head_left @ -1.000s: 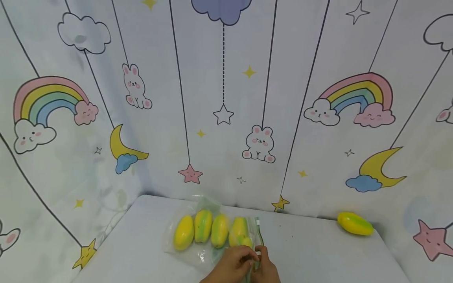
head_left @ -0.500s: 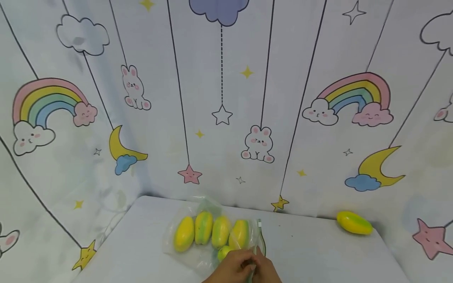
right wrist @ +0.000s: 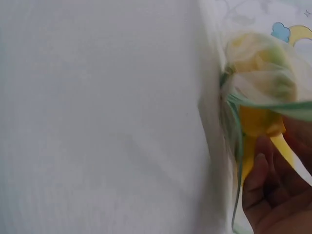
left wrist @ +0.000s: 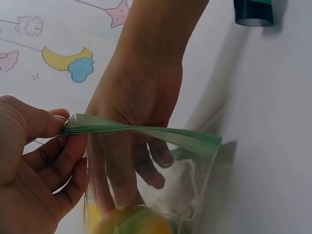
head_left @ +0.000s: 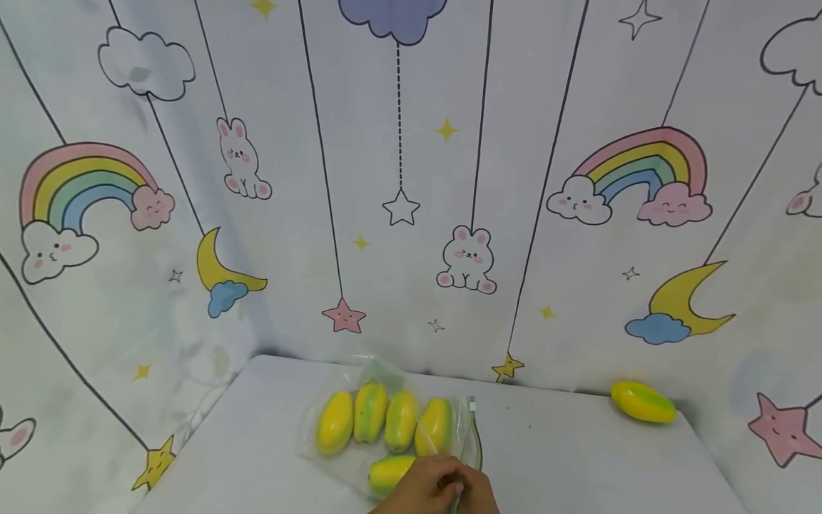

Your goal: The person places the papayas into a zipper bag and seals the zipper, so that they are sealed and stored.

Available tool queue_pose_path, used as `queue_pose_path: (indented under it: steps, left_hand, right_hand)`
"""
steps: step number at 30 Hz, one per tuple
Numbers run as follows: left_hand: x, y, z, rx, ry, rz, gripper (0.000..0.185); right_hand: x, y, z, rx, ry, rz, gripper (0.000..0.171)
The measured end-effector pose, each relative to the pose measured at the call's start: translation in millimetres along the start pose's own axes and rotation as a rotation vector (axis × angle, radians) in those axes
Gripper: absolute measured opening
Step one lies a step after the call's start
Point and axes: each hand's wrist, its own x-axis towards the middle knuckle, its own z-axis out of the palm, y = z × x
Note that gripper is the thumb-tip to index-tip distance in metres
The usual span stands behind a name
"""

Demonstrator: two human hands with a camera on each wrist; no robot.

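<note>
A clear zip-lock bag (head_left: pixel 349 464) with a green zip edge lies on the white table, several yellow-and-green, papaya-like fruits inside. Four-in-a-row placement aside, one fruit (head_left: pixel 390 475) lies crosswise in front of the row (head_left: pixel 370 414), partly behind my left hand (head_left: pixel 424 485). In the left wrist view, my left hand (left wrist: pixel 29 161) pinches one end of the bag's green zip edge (left wrist: pixel 141 129). My right hand (left wrist: pixel 134 112) reaches through the bag's mouth, fingers loosely extended, fingertips right over a blurred yellow-green fruit (left wrist: pixel 136 222). The right wrist view shows this right hand (right wrist: pixel 278 209) below a fruit (right wrist: pixel 261 119).
Another yellow-green fruit (head_left: pixel 643 402) lies at the table's back right corner. A dark cylindrical object (left wrist: pixel 253 12) shows at the top of the left wrist view. A printed curtain (head_left: pixel 411 143) hangs behind the table (head_left: pixel 565 457).
The front fruit has moved left and nearer inside the bag, from beside the right end of the row to lying crosswise before it. My hands stay close together at the bag's mouth.
</note>
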Motion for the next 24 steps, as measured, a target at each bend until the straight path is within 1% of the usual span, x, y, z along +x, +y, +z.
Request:
queue_pose_path:
  steps: [1, 2, 4, 5, 6, 7, 9, 11, 12, 13, 15, 17, 18, 20, 21, 23, 24]
  left_hand:
    - [-0.4, -0.1, -0.1, 0.005, -0.005, -0.013, 0.011]
    - [-0.9, -0.5, -0.2, 0.011, -0.010, -0.028, 0.012]
    - [-1.7, -1.1, -0.7, 0.016, -0.021, -0.052, 0.014]
    - [-2.1, -1.0, -1.2, 0.015, -0.024, -0.063, 0.015]
    - [-2.3, -0.7, -1.6, 0.013, -0.026, -0.072, 0.016]
    - [-2.5, 0.0, -1.9, 0.014, -0.026, -0.079, 0.017]
    - [-2.8, 1.8, -2.3, 0.008, -0.026, -0.104, 0.019]
    - [-2.6, 3.5, -3.2, 0.013, -0.028, -0.126, 0.020]
    - [-2.3, 3.9, -3.9, 0.011, -0.035, -0.138, 0.021]
    - [-1.8, 4.1, -4.9, 0.011, -0.043, -0.150, 0.022]
    - [-1.2, 4.6, -9.1, 0.015, -0.064, -0.175, 0.022]
    - [-2.7, 6.0, -16.4, 0.059, -0.066, -0.185, 0.023]
    - [-4.5, 6.5, -20.6, 0.096, -0.050, -0.183, 0.023]
    - [-10.7, 7.9, -30.7, 0.206, 0.011, -0.188, 0.022]
    - [-15.1, 8.3, -36.6, 0.258, 0.049, -0.203, 0.020]
    - [-25.1, 7.4, -49.5, 0.372, 0.153, -0.237, 0.017]
    - [-29.4, 4.7, -57.5, 0.402, 0.197, -0.270, 0.017]
  right_hand:
    - [0, -1, -3, 0.053, -0.043, 0.032, 0.034]
    - [0, -2, -6, 0.128, -0.100, 0.096, 0.032]
    - [1, -4, -15, 0.240, -0.219, 0.276, 0.029]
    - [1, -5, -19, 0.267, -0.259, 0.370, 0.026]
    - [2, -6, -23, 0.283, -0.292, 0.452, 0.024]
    - [2, -6, -27, 0.302, -0.311, 0.516, 0.022]
    - [2, -7, -33, 0.327, -0.321, 0.593, 0.025]
    - [1, -8, -37, 0.374, -0.319, 0.647, 0.024]
    - [1, -8, -38, 0.420, -0.319, 0.677, 0.025]
    - [0, -8, -40, 0.467, -0.316, 0.711, 0.028]
    - [0, -8, -43, 0.527, -0.293, 0.772, 0.035]
    - [0, -5, -47, 0.536, -0.267, 0.780, 0.043]
    - [0, -4, -51, 0.534, -0.255, 0.796, 0.045]
    - [0, 2, -61, 0.495, -0.246, 0.807, 0.047]
    - [-1, 6, -69, 0.469, -0.250, 0.806, 0.046]
    - [-1, 14, -86, 0.380, -0.266, 0.807, 0.045]
    - [0, 19, -95, 0.326, -0.275, 0.812, 0.044]
